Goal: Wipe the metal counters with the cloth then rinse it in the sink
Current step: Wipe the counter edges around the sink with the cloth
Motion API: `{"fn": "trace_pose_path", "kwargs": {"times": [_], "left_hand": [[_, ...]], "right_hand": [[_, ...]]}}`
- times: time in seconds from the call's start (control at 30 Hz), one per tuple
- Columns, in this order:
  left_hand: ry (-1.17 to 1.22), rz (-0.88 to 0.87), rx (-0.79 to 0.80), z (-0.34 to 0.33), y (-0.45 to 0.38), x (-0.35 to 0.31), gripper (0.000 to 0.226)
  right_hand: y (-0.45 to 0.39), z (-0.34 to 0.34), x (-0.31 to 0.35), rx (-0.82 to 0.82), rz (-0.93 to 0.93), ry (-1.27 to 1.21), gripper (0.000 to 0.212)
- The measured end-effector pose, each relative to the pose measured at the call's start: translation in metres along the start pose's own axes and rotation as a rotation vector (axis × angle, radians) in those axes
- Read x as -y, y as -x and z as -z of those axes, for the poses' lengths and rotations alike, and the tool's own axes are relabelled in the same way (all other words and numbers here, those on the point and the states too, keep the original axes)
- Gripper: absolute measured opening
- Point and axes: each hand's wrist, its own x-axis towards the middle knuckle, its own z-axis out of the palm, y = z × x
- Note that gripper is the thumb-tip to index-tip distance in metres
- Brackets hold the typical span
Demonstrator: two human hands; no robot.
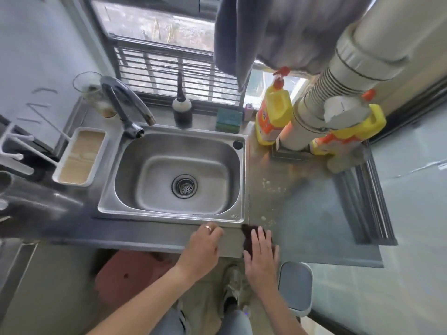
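A dark brown cloth (247, 235) lies on the metal counter (302, 228) by the front right corner of the steel sink (125, 204). My right hand (262, 252) presses flat on the cloth, fingers spread, covering most of it. My left hand (202, 247) rests on the counter's front strip just below the sink rim, fingers curled loosely, a ring on one finger, holding nothing. The sink basin holds nothing but its drain strainer (184, 186). The curved tap (125, 102) stands at the sink's back left.
Pale crumbs (272, 187) dot the counter right of the sink. Two yellow detergent bottles (273, 117) and a white pipe (321, 100) stand at the back right. A green sponge (228, 119), dark bottle (182, 110), glass (93, 93) and white tray (79, 157) ring the sink.
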Motion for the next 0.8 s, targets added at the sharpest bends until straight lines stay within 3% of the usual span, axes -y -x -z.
{"fn": "trace_pose_path", "kwargs": {"times": [0.27,0.47,0.8], "left_hand": [[-0.017,0.134,-0.152,-0.041,-0.046,-0.03,0.052],[-0.076,0.204,-0.21,-0.066,-0.083,-0.052,0.044],[-0.13,0.257,-0.234,-0.08,-0.092,-0.066,0.05]], "right_hand": [[-0.057,-0.011,-0.02,-0.043,0.256,0.083,0.056],[-0.099,-0.01,-0.04,-0.054,0.38,0.016,0.053],[-0.223,0.025,-0.099,-0.146,0.327,0.143,0.051]]}}
